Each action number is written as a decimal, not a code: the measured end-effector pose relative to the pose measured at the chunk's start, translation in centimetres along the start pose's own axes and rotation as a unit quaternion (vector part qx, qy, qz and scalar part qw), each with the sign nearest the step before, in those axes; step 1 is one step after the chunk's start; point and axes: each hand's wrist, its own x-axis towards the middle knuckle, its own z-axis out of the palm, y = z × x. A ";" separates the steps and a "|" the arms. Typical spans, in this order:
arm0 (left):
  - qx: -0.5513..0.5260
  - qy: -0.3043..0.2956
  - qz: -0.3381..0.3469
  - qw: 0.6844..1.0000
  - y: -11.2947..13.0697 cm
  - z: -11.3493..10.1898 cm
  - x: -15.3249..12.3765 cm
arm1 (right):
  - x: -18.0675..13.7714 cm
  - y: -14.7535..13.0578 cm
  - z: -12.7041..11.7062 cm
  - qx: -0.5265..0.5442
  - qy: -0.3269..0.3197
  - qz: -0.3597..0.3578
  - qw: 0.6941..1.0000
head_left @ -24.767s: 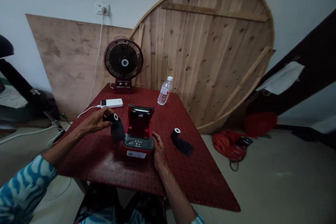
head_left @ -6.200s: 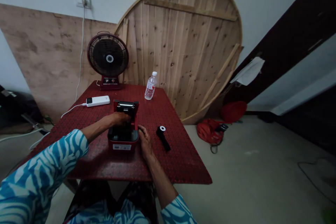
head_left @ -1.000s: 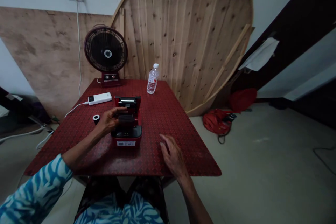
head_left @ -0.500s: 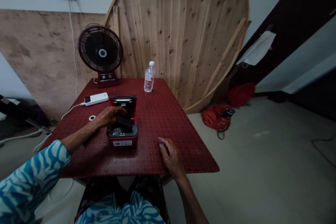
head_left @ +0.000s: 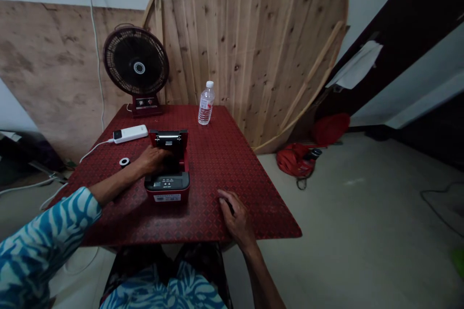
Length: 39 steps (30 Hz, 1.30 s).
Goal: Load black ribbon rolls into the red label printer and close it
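Observation:
A small red printer (head_left: pixel 167 188) stands on the red table (head_left: pixel 253 174) with its lid (head_left: pixel 168 137) tipped up. My left hand (head_left: pixel 151 158) reaches into the open paper bay from the left, fingers curled round a black roll that is mostly hidden inside. My right hand (head_left: pixel 235 217) rests palm down near the table's front edge, right of the printer, fingers loosely bent and holding nothing. A small roll with a white core (head_left: pixel 124 161) lies on the table left of my left hand.
A white power bank (head_left: pixel 130 133) with a cable lies at the back left, a red fan (head_left: pixel 136 65) behind it, and a water bottle (head_left: pixel 206 103) at the back. A round wooden tabletop leans on the wall. A red bag (head_left: pixel 294 162) lies on the floor.
My left hand has pushed the black roll lower into the printer's bay. My right hand has stayed on the table. The camera shifted slightly.

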 end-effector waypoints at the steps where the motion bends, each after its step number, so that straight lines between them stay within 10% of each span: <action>1: 0.010 0.000 -0.003 1.000 0.1 -0.1 0.3 | 0.0 0.0 0.0 0.000 0.000 -0.001 1.000; 15: -0.124 0.109 -0.013 0.986 0.4 -1.2 -3.9 | 0.0 0.3 0.2 0.004 0.012 -0.013 1.000; 25: 0.042 0.211 0.121 0.969 3.3 2.2 -8.6 | 0.5 -0.2 0.0 0.012 -0.013 0.002 1.000; 39: 0.039 0.283 0.122 0.950 3.6 5.5 -10.7 | 17.1 -6.0 7.6 0.304 -0.072 0.166 0.935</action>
